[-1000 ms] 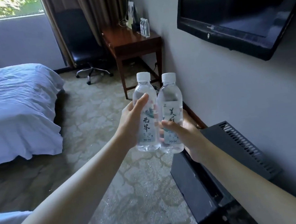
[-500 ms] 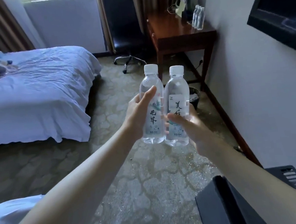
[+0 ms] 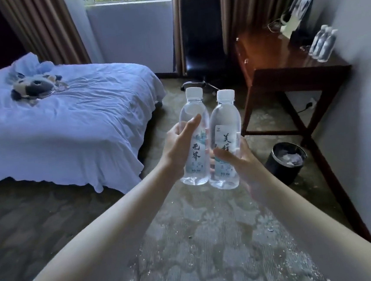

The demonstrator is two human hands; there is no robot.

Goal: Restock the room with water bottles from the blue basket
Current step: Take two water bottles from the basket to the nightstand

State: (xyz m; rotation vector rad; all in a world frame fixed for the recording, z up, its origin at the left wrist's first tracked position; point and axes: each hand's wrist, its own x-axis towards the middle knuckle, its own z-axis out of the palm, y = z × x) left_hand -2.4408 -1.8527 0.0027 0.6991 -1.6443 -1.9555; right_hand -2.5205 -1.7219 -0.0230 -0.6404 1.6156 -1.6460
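Note:
I hold two clear water bottles with white caps upright and side by side in front of me, above the carpet. My left hand (image 3: 178,150) grips the left bottle (image 3: 194,114) around its label. My right hand (image 3: 243,164) grips the right bottle (image 3: 224,118) near its lower half. The two bottles touch each other. More water bottles (image 3: 323,44) stand together at the far right edge of the wooden desk (image 3: 280,56) against the wall. The blue basket is out of sight.
A bed with white sheets (image 3: 65,124) fills the left side, with a plush toy (image 3: 32,86) on it. A black office chair (image 3: 200,41) stands by the curtains. A black waste bin (image 3: 288,160) sits on the floor under the desk. Patterned carpet lies between bed and desk.
The view has advanced into the room and swung left; the desk, bin and bed are closer, and the television and black unit have left the frame. Both hands keep holding their bottles.

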